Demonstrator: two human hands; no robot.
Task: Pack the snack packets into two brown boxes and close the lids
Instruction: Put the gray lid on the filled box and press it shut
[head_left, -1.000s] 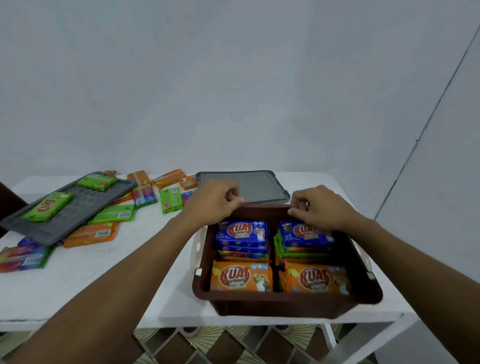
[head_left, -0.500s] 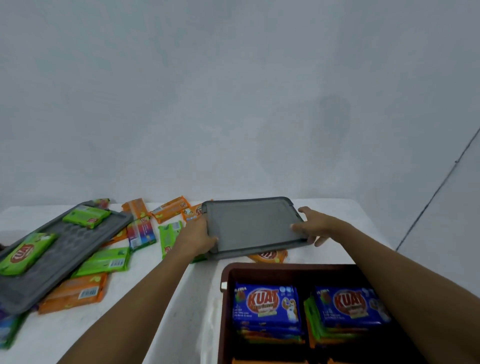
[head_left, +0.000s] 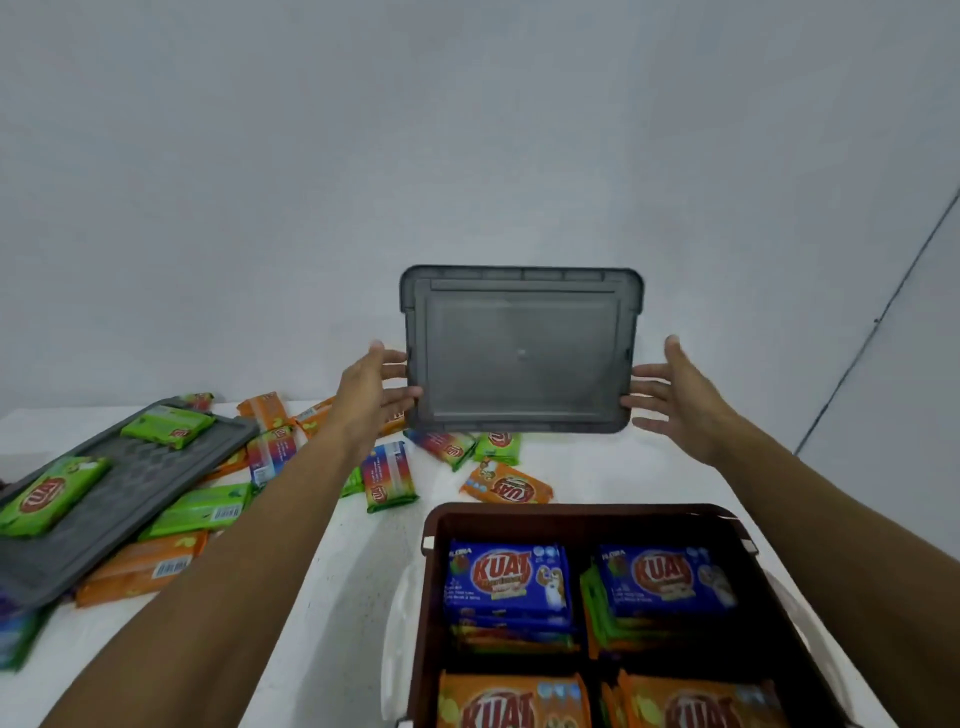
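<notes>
- While the grey lid (head_left: 521, 351) is hanging upright in the air above the far end of the table (head_left: 332, 582), we are seeing its ribbed, recessed face turned toward us, with rounded corners and a raised rim.
- Our left hand (head_left: 375, 389) is pressing its fingers against the lid's left edge, and our right hand (head_left: 675, 397) is pressing its spread fingers against the right edge, so both are gripping the lid between them with flat, open palms rather than clenched fists.
- Behind and below the lid, loose snack packets (head_left: 390, 477) in green, orange and rainbow wrappers are lying scattered over the white table, some just under the lid's lower edge.
- To the left, a second grey lid (head_left: 132, 493) is resting tilted on a pile of orange and green packets, and it is carrying two green packets (head_left: 49, 496) on top.
- Our left forearm is crossing in front of some of the scattered packets and is hiding part of them.
- Near us, the brown box (head_left: 582, 517) is standing open on the table, well below the lifted lid and apart from it.
- Inside the box, four stacks are sitting side by side: two topped with blue packets (head_left: 506, 579) at the far side, and two topped with orange packets (head_left: 511, 701) at the near side, where the picture's edge is cutting them off.
- White latch handles (head_left: 395, 644) are hanging on the box's outer sides.
</notes>
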